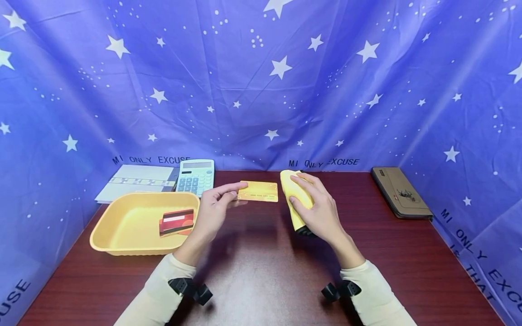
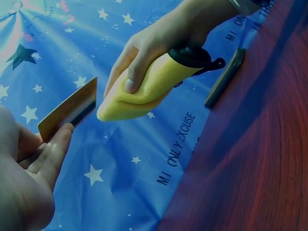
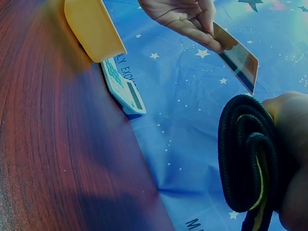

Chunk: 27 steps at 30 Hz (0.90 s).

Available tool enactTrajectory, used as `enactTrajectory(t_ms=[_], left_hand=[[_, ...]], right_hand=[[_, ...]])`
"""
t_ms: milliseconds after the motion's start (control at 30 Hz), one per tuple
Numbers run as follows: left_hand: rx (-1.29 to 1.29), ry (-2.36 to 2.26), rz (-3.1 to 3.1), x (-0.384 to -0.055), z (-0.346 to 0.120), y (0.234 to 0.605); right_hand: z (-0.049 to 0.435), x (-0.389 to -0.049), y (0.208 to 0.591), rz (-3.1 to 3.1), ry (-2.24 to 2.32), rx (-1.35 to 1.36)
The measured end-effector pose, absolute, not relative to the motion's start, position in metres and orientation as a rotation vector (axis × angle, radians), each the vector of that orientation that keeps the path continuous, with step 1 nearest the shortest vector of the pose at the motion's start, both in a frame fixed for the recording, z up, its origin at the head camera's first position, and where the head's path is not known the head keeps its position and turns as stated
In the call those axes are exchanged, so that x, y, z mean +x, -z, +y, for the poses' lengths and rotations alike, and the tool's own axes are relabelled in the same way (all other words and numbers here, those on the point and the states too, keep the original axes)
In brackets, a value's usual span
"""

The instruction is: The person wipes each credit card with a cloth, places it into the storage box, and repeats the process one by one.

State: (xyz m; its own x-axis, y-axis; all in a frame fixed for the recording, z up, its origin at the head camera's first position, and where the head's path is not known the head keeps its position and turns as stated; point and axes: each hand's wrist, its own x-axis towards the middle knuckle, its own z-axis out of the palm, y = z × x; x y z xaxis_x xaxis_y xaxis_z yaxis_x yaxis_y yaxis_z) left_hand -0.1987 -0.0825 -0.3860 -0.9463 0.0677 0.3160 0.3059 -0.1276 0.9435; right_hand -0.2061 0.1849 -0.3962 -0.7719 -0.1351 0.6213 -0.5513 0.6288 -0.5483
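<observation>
My left hand (image 1: 216, 206) pinches a gold bank card (image 1: 261, 192) by its left end, above the table. In the left wrist view the card (image 2: 72, 108) shows a dark stripe on its back. My right hand (image 1: 320, 203) grips a folded yellow cloth (image 1: 294, 199) with a black edge, just right of the card and apart from it. Seen from the right wrist, the cloth's dark edge (image 3: 236, 154) is folded in layers. A yellow plastic basin (image 1: 122, 226) stands left of my left hand, with red bank cards (image 1: 176, 222) lying inside.
A pale blue calculator (image 1: 195, 179) leans behind the basin. Beside it lies a white box or book (image 1: 136, 181) with a patterned band. On the right of the dark red table (image 1: 261, 280) is a brown wallet-like case (image 1: 401, 192). A blue starry curtain (image 1: 244, 90) surrounds the table.
</observation>
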Motion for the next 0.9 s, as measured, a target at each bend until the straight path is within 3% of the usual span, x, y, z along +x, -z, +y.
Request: enactTrajectory(t_ms=[567, 900], left_hand=[[-0.370, 2.174, -1.940, -0.2014, -0.0834, 0.3881], [-0.225, 1.882, -2.112, -0.2011, -0.0869, 0.3871]], right_hand=[[0.1865, -0.2067, 0.3967, -2.335, -1.040, 0.528], [0.1851, -0.2062, 0.3981, -2.339, -1.046, 0.530]])
